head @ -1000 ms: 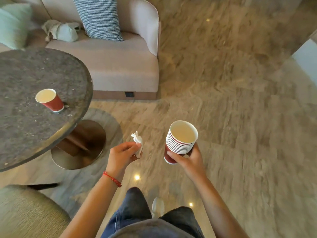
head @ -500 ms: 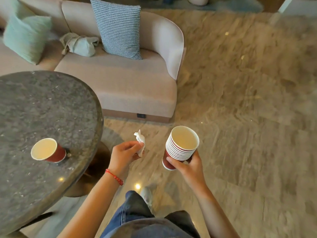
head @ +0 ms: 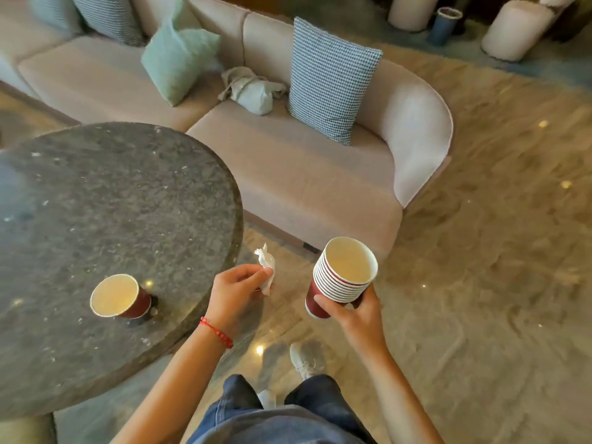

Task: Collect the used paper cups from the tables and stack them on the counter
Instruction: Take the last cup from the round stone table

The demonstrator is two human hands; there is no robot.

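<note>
My right hand (head: 354,310) grips a stack of several nested red paper cups (head: 342,277) with white rims, held over the floor. A crumpled white tissue (head: 266,267) is pinched in my left hand (head: 235,288), just past the edge of the round dark stone table (head: 96,203). One single red paper cup (head: 120,296) stands upright on that table near its front right edge, to the left of my left hand and apart from it.
A beige sofa (head: 304,174) behind the table carries a checked cushion (head: 330,81), a pale green cushion (head: 179,56) and a bundled cloth bag (head: 253,89). Polished stone floor (head: 480,251) spreads to the right. Round stools (head: 509,30) stand far back right.
The view has swung left and up, so the table and its single cup sit closer to my left hand. Both hands keep the same hold on the tissue and the cup stack.
</note>
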